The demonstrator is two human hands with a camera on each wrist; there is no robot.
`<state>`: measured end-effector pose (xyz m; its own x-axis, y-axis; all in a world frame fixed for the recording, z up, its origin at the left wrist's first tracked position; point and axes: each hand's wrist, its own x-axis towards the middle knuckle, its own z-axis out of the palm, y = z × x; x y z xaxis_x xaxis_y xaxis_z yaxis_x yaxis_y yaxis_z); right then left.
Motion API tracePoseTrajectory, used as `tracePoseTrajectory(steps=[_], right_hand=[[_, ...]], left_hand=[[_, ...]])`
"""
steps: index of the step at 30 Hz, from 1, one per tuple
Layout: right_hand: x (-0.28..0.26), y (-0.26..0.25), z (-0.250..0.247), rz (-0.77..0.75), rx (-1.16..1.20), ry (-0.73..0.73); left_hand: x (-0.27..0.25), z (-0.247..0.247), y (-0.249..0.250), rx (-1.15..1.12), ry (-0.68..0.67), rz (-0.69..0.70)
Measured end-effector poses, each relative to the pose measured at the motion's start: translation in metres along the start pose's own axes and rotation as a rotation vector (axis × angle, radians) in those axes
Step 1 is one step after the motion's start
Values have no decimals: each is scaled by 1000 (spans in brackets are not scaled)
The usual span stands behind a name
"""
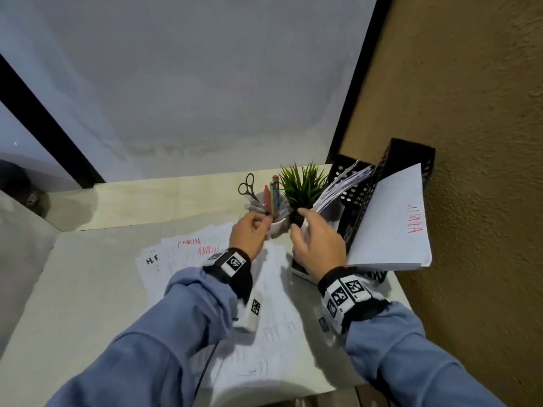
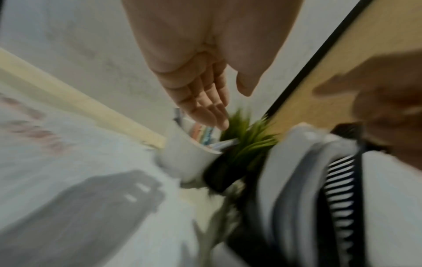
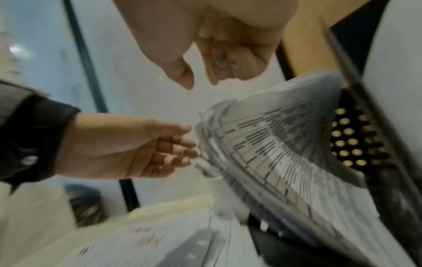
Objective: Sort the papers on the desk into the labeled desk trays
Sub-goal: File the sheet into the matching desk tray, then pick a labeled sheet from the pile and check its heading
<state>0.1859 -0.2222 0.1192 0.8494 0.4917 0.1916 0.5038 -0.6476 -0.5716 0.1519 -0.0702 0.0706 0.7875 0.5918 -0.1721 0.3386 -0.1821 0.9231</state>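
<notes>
Loose printed papers [image 1: 273, 315] lie spread over the desk, some marked ADMIN in red [image 1: 189, 241]. Black mesh trays [image 1: 360, 207] stand stacked at the right. A curled stack of printed sheets [image 1: 342, 185] [image 3: 274, 144] sticks out of the lower one, and a white bundle marked ADMIN [image 1: 390, 227] leans on the upper one. My left hand [image 1: 261, 224] [image 2: 205, 108] hovers by the pen cup, fingers relaxed, holding nothing. My right hand [image 1: 302, 227] [image 3: 205, 75] hangs just off the curled stack's free edge, fingers loosely curled and holding nothing.
A white cup [image 1: 277, 227] with pens and scissors [image 1: 248, 186] stands beside a small potted plant [image 1: 302, 186], right behind my hands. A brown wall [image 1: 470, 142] closes off the right side and a pale panel the back. The desk's left part [image 1: 73, 289] is bare.
</notes>
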Motion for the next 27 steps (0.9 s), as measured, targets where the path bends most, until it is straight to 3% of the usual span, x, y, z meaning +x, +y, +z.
tracePoseTrajectory(steps=[3,5,8,10,13,18,23,27], right_hand=[[-30,-14,30,-180,0,-173],[-45,-11,59,-139,-45,-324],[-63,1,95,172,-46,-522],[-73,8,111,357,21,-561],[-84,13,130,528,157,-552],[-91,9,144,638,342,-566],[-90,1,143,582,378,-409],[-84,-3,141,483,343,-331]], left_hand=[[-6,-38,-60,270,96,-173],[-17,-60,-96,457,110,-361],[-43,-86,-133,579,189,-548],[-56,-95,-146,607,190,-599],[-67,-102,-158,630,168,-601],[-76,-103,-169,635,101,-593],[-83,-106,-174,429,32,-567],[-88,-108,-172,544,-40,-465]])
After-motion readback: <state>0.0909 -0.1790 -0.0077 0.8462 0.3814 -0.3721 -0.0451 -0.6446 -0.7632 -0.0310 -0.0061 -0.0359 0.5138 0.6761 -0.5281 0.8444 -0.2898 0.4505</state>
